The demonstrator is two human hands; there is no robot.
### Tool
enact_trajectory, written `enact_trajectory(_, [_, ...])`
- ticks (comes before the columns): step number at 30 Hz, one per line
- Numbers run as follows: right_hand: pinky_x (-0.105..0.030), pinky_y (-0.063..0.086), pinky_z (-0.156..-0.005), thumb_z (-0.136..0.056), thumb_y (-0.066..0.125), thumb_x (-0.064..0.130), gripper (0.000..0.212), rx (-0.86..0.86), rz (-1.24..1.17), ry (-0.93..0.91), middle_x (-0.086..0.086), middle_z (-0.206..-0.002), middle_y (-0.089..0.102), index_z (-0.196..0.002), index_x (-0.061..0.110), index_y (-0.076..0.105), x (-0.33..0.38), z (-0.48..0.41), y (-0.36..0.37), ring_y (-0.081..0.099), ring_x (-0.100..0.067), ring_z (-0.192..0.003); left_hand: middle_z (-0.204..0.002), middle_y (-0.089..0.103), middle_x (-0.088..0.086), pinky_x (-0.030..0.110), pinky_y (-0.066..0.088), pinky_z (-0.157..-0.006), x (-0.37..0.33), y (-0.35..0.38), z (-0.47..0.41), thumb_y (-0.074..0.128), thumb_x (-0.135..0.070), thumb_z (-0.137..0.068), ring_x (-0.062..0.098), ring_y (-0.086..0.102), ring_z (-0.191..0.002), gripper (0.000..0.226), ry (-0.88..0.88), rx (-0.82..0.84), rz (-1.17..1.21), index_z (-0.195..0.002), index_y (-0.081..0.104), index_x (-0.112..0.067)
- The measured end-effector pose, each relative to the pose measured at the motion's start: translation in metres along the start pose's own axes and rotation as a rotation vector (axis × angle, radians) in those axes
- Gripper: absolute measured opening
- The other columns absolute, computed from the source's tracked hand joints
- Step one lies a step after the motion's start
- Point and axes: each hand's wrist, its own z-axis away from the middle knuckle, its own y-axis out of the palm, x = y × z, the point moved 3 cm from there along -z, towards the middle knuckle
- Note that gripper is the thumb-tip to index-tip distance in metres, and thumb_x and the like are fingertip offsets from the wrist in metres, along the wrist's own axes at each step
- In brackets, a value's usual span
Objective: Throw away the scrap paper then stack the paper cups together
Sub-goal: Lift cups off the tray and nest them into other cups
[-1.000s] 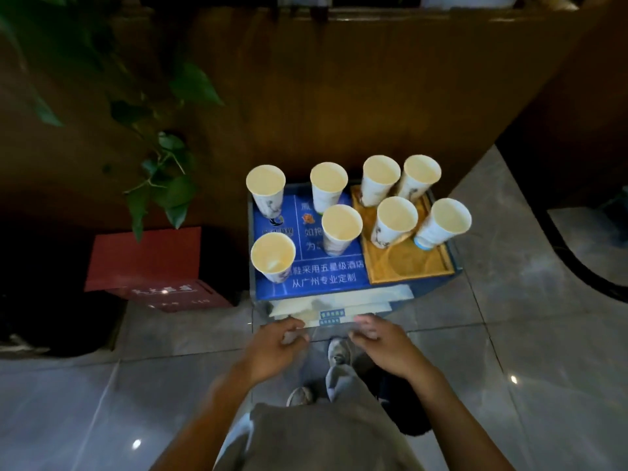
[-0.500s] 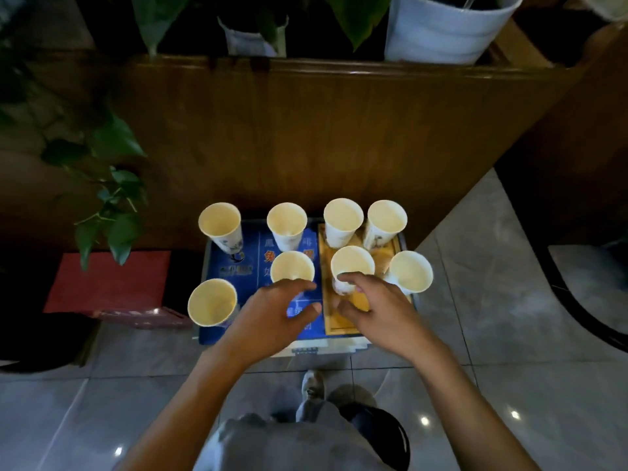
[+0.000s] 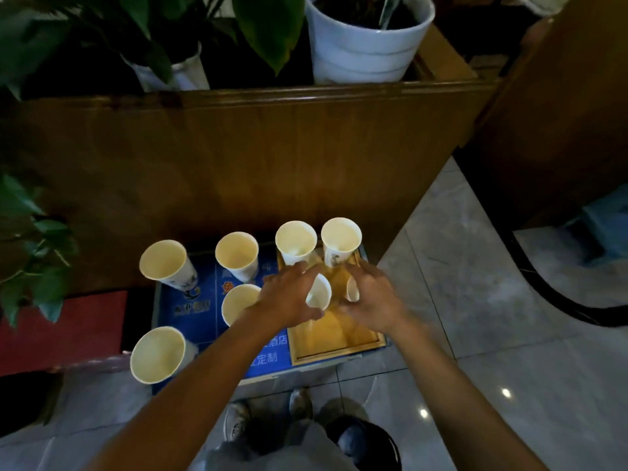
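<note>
Both hands are over the low blue printed board (image 3: 207, 300) and the shallow wooden tray (image 3: 339, 334) that sits on its right half. The left hand (image 3: 289, 300) is wrapped around a white paper cup (image 3: 318, 295) tipped on its side, mouth facing the right hand. The right hand (image 3: 370, 300) grips a second white paper cup (image 3: 353, 289), of which only a sliver of rim shows between the fingers. The two cups are just apart, mouth nearly to base, so the step in hand looks like sliding one into the other.

Six more cups stand upright: two at the back of the tray (image 3: 295, 243) (image 3: 341, 237), and four on the blue board, at the back left (image 3: 164, 260), back middle (image 3: 237, 254), centre (image 3: 239, 302) and front-left corner (image 3: 158, 354).

The risks lie mostly in the squeeze and the crowding. Thin paper walls could buckle under a firm grip and then jam rather than nest. The left forearm crosses close to the centre cup and could knock it over, and the front-left cup stands right at the board's edge, where a nudge might send it to the tiled floor (image 3: 475, 351).

The right hand is motion-blurred, so how much of its cup it encloses is hard to say. No scrap paper is visible anywhere; the round dark bin (image 3: 367, 440) by the person's feet may hold it, but its inside is too dark to tell.
</note>
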Motion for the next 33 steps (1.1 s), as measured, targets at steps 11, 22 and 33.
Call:
enact_trajectory(11, [-0.04, 0.024, -0.113, -0.069, 0.081, 0.035, 0.094, 0.03, 0.3, 0.147, -0.013, -0.149, 0.033, -0.145, 0.018, 0.029, -0.023, -0.021, 0.015, 0.027, -0.033, -0.137, -0.145, 0.04, 0.004, 0.051, 0.048, -0.097, -0.005, 0.011, -0.017, 0.083, -0.048, -0.063, 0.032, 0.046, -0.127, 0.097, 0.015, 0.09, -0.065, -0.142, 0.032, -0.024])
enact_trajectory(22, [-0.042, 0.019, -0.118, -0.073, 0.078, 0.039, 0.095, 0.096, 0.361, 0.061, -0.01, -0.153, 0.031, -0.147, 0.012, 0.025, -0.024, -0.024, 0.019, 0.028, -0.031, -0.14, -0.143, 0.043, 0.006, 0.05, 0.048, -0.095, -0.002, 0.009, -0.015, 0.08, -0.048, -0.065, 0.031, 0.047, -0.126, 0.094, 0.051, 0.055, -0.051, -0.143, 0.032, -0.027])
enact_trajectory(33, [-0.036, 0.042, -0.094, -0.052, 0.085, 0.047, 0.085, -0.005, 0.187, 0.098, -0.007, -0.126, 0.058, -0.127, 0.026, 0.05, -0.006, -0.002, -0.037, 0.047, -0.028, -0.12, -0.135, 0.046, 0.002, 0.047, 0.049, -0.091, -0.006, -0.042, 0.01, 0.076, -0.055, -0.063, 0.029, 0.05, -0.119, 0.087, 0.071, 0.025, 0.108, -0.136, 0.035, -0.032])
